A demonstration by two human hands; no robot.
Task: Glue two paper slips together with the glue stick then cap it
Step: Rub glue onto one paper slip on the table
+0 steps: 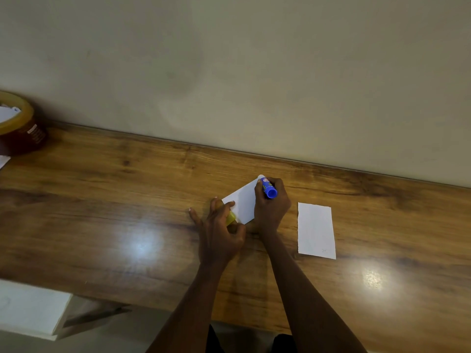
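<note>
A white paper slip (244,202) lies tilted on the wooden table (127,200). My right hand (271,207) is shut on the blue glue stick (269,188), whose far end touches the slip's upper corner. My left hand (219,230) presses the slip's left corner with its fingertips and holds a small yellow cap (230,218) in its curled fingers. A second white slip (316,230) lies flat to the right, apart from both hands.
A brown tub with a yellow rim (17,128) stands at the far left by the wall. The wall (229,72) runs along the table's back edge. A white box-like object (30,307) sits below the table's front edge at lower left.
</note>
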